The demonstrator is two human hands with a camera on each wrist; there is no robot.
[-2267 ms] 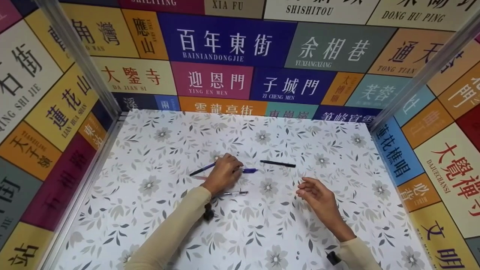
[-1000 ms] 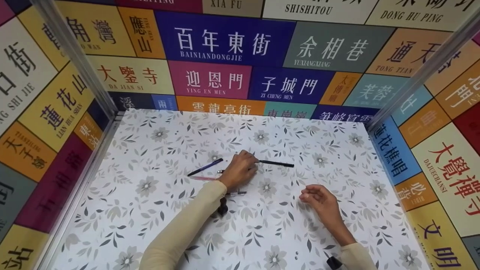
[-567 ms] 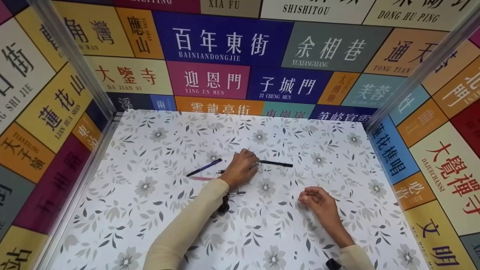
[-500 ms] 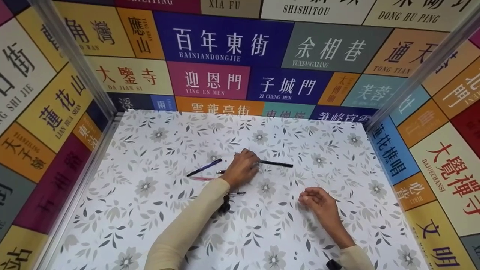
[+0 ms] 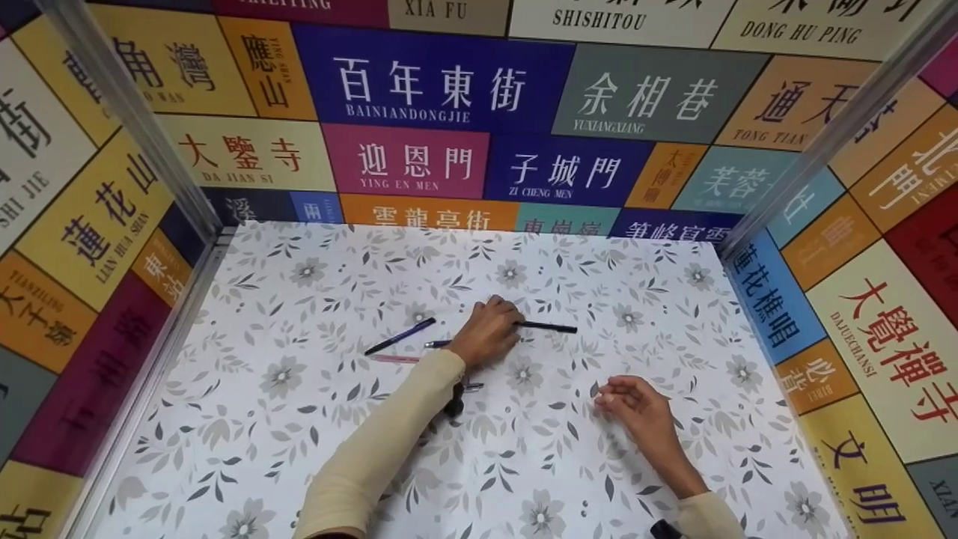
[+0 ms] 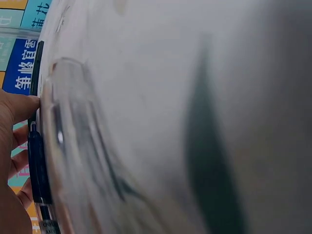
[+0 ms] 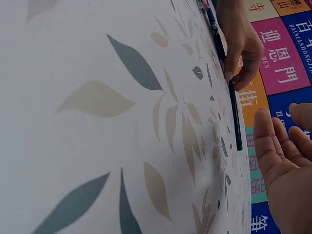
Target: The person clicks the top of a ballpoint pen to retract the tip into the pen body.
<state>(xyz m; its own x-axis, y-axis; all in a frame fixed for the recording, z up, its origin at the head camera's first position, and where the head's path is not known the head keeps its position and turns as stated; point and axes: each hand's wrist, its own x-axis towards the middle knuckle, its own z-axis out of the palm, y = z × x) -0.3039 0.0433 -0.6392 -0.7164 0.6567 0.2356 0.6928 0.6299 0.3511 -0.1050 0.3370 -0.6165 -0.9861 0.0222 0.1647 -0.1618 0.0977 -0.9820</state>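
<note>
My left hand (image 5: 488, 331) is at the left end of a black pen (image 5: 550, 326), its thumb and fingers pinching that end in the right wrist view. Under the same hand and wrist lies a dark blue pen (image 5: 436, 344), whose clicker end shows close to the thumb in the left wrist view. A clear-barrelled pen (image 6: 73, 122) looms large there, partly hidden by the forearm in the head view. My right hand (image 5: 636, 404) hovers to the right, fingers loosely bent, holding nothing.
Left of the left hand lie a blue pen with a black end (image 5: 400, 337) and a pink pen (image 5: 397, 358). A white floral cloth (image 5: 299, 449) covers the table. Walls with coloured sign panels (image 5: 434, 82) stand behind it and on both sides.
My left hand has moved right from over the blue pens to the black pen's left end, staying there for the last second. The right hand has dropped slightly nearer. The head view has shifted a little.
</note>
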